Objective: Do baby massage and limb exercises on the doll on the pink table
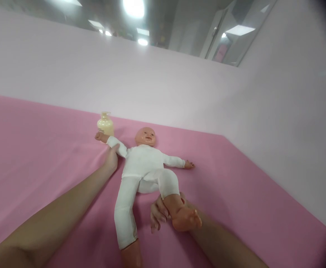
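Baby doll (pixel 144 160) — white suit, supine on pink mat (pixel 40 149), head toward wall, arms spread.
Left hand (pixel 111 159) — at doll's upper arm, fingers together, touching sleeve; grip not discernible.
Right hand (pixel 161 212) — under raised bare foot, fingers curled around ankle, lifting bent leg off mat.
Cream pump bottle (pixel 105 124) — upright, just beside doll's outstretched hand.
Pale wall (pixel 179 85) behind.

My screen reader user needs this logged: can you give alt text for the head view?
A baby doll in white clothes lies face up on a pink mat; the left hand holds its upper arm and the right hand lifts one bent leg by the ankle. A cream pump bottle stands behind the doll's hand.
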The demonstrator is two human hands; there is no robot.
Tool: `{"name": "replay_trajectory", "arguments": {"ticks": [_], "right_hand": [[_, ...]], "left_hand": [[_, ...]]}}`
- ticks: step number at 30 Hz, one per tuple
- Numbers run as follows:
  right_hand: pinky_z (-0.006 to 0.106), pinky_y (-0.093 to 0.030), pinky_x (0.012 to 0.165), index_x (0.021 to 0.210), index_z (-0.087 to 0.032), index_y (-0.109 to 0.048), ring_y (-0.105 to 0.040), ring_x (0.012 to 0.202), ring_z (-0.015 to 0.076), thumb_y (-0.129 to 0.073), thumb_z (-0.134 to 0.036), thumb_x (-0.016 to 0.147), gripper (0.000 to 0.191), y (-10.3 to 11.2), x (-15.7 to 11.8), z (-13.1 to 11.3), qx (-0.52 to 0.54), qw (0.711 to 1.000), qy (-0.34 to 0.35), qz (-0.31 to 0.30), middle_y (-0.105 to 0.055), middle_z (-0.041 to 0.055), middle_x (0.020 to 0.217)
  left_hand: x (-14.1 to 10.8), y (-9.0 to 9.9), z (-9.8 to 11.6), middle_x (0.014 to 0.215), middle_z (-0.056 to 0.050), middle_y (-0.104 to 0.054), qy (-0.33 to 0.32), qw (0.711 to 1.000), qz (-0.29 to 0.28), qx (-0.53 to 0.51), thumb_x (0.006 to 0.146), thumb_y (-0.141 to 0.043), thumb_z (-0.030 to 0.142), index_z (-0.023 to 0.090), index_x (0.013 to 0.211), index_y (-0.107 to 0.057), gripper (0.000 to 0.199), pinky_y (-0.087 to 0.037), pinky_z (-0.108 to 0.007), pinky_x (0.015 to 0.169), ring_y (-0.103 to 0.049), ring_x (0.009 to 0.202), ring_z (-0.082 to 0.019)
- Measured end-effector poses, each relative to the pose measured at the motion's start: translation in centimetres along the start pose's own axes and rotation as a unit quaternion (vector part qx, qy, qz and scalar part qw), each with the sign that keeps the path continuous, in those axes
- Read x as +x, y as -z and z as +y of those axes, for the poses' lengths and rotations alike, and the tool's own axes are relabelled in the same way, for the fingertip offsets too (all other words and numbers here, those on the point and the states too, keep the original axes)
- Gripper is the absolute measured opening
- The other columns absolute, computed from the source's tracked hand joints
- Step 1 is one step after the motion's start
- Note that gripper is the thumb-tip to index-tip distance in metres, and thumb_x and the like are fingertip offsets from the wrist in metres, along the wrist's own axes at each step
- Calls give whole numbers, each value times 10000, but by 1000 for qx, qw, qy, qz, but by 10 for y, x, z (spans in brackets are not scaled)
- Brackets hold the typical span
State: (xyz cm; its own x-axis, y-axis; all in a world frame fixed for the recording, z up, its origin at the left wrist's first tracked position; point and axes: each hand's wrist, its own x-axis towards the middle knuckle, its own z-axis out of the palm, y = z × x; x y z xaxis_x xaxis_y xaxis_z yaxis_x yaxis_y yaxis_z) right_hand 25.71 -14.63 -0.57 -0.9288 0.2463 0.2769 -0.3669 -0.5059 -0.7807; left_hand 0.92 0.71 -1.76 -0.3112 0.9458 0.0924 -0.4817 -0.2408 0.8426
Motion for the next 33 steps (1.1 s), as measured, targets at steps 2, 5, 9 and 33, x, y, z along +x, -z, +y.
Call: {"name": "replay_trajectory", "arguments": {"ticks": [2, 5, 9, 33], "right_hand": [[436, -508, 801, 716, -182, -602, -613, 789, 216, -701, -716, 613, 554, 4, 5, 1, 53, 997, 49, -40, -565, 23, 709], [414, -482, 847, 744, -174, -568, -577, 822, 201, -626, -687, 699, 518, -2, 11, -7, 108, 986, 91, 85, -541, 23, 788], [356, -455, 878, 721, -192, -506, -515, 784, 158, -634, -628, 733, 454, -16, 14, -20, 149, 931, 112, 314, -499, 6, 789], [388, -510, 838, 774, -152, -647, -638, 829, 243, -732, -649, 585, 539, -4, 6, 0, 15, 998, -15, 63, -624, 65, 788]], "left_hand": [[-3, -1, 0, 1062, -39, -672, -15, 999, -14, 37, 764, -667, 316, 232, 1104, -587, 359, -495, -368, 928, -621, 1067, -241], [-9, -4, 1, 1120, -65, -681, -46, 991, -71, 107, 757, -680, 345, 207, 1100, -609, 376, -469, -407, 977, -613, 1110, -261], [-19, -8, 6, 1209, -90, -678, -174, 917, -246, 260, 802, -617, 281, 190, 1126, -667, 340, -386, -462, 1084, -581, 1178, -277], [-23, -12, 13, 1146, -68, -664, -73, 970, -128, 192, 796, -675, 326, 210, 1140, -589, 373, -429, -405, 1021, -591, 1132, -264]]}}
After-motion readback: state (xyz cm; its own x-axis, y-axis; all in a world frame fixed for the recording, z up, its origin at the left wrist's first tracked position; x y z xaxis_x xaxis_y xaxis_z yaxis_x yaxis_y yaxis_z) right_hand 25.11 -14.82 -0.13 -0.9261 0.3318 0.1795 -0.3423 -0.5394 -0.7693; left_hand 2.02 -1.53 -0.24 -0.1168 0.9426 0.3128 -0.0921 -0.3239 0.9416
